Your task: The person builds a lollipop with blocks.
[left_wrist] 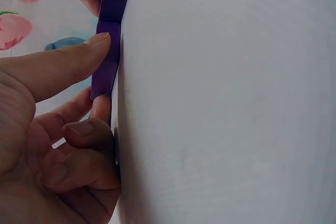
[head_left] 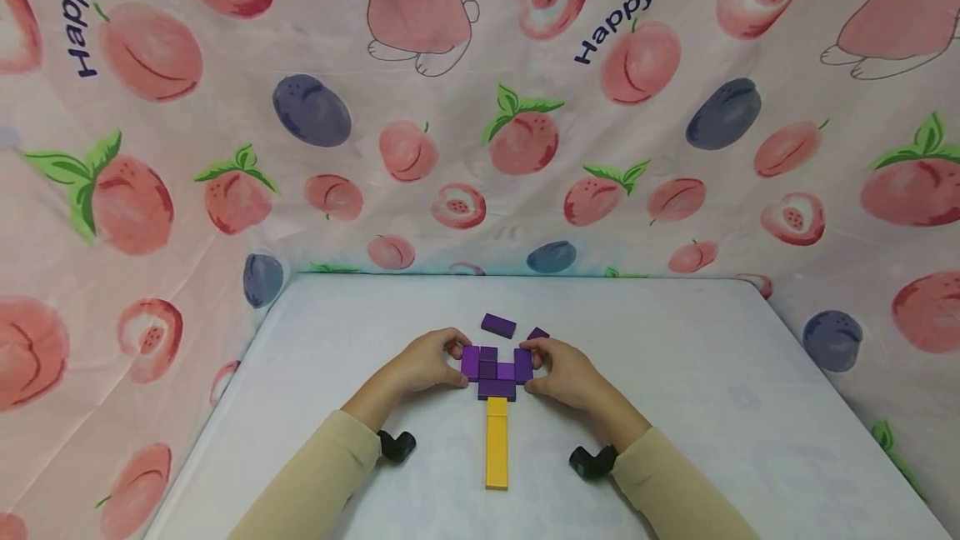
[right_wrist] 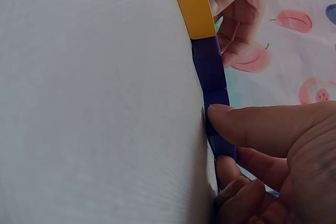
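Purple blocks lie flat on the white table in a cup-like arrangement, with a wide purple block (head_left: 497, 390) at its base. On its left side, my left hand (head_left: 426, 363) pinches an upright-lying purple block (head_left: 470, 363) between thumb and fingers. Opposite it, my right hand (head_left: 564, 373) pinches the purple block (head_left: 523, 365) at the right edge. Both wrist views show a thumb (left_wrist: 97, 45) pressed to a block's side. A yellow strip of blocks (head_left: 497, 448) runs from the base toward me.
Beyond the arrangement lies a loose purple block (head_left: 498, 325). Another purple block (head_left: 538, 333) is partly hidden by my right hand. The white tabletop (head_left: 712, 407) ends at a fruit-print cloth (head_left: 450, 148) behind and at the sides. A black device sits at each wrist.
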A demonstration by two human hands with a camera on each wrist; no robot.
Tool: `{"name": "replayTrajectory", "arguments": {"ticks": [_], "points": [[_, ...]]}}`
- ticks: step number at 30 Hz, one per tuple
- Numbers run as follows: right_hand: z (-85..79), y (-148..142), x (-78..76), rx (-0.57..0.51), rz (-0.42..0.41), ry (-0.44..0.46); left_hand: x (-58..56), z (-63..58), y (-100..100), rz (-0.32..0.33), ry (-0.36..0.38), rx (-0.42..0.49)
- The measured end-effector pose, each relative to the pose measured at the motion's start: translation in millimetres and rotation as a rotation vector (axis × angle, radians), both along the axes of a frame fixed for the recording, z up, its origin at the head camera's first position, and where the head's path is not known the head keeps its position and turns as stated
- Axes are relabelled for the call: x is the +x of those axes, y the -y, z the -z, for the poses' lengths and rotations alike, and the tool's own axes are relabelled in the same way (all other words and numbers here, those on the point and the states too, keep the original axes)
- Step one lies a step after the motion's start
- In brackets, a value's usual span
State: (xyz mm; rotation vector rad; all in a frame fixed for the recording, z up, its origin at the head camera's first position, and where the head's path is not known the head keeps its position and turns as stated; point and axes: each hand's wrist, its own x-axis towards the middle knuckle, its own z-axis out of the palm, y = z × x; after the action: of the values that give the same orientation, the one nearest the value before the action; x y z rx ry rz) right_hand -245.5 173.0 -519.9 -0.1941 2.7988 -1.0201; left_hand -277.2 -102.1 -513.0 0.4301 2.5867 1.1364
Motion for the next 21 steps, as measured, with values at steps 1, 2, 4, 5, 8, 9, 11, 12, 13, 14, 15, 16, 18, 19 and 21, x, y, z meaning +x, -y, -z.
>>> {"name": "replayTrajectory", "arguments": {"ticks": [1, 2, 4, 5, 8, 9, 11, 12, 13, 14, 15, 16, 18, 19, 21], "points": [[0.2, -0.1, -0.1, 0.002, -0.001, 0.000, 0.1, 0.0, -0.2, -0.001, 0.000, 0.000], [0.4, -0.2, -0.2, 0.005, -0.001, -0.001, 0.2, -0.2, -0.4, -0.002, -0.001, -0.001], [0.7, -0.5, -0.4, 0.010, -0.002, -0.002, 0.5, -0.6, -0.6, -0.001, -0.004, -0.002], [0.9, -0.5, -0.5, 0.013, -0.002, -0.001, 0.6, -0.7, -0.6, -0.001, -0.004, -0.004], [1.1, -0.5, -0.3, 0.023, 0.000, -0.001, 0.7, -1.1, -0.5, -0.001, -0.004, -0.004], [1.0, -0.4, 0.0, 0.023, 0.001, 0.000, 0.8, -0.9, -0.4, 0.000, -0.004, -0.005], [0.9, -0.3, 0.4, 0.023, 0.002, 0.002, 0.6, -0.4, -0.2, 0.001, -0.004, -0.005], [0.8, -0.3, 0.6, 0.022, 0.003, 0.001, 0.5, -0.1, 0.0, 0.003, -0.006, -0.004], [0.7, -0.3, 0.8, 0.020, 0.004, 0.003, 0.2, 0.3, 0.1, 0.006, -0.008, -0.003], [0.5, -0.5, 0.9, 0.014, 0.004, 0.004, -0.1, 0.9, 0.3, 0.007, -0.009, -0.003], [0.3, -0.5, 0.8, 0.008, 0.005, 0.005, -0.5, 1.4, 0.5, 0.008, -0.009, -0.003], [0.4, -0.8, 0.7, 0.001, 0.005, 0.006, -0.7, 1.7, 0.6, 0.008, -0.009, -0.003], [0.3, -1.2, 0.6, -0.011, 0.005, 0.005, -0.9, 2.2, 0.8, 0.009, -0.010, -0.004], [0.2, -1.4, 0.5, -0.018, 0.004, 0.006, -0.8, 2.1, 0.9, 0.008, -0.007, -0.003], [-0.3, -1.9, 0.6, -0.034, -0.001, 0.004, -0.2, 1.6, 0.9, 0.007, -0.004, -0.003]]}}
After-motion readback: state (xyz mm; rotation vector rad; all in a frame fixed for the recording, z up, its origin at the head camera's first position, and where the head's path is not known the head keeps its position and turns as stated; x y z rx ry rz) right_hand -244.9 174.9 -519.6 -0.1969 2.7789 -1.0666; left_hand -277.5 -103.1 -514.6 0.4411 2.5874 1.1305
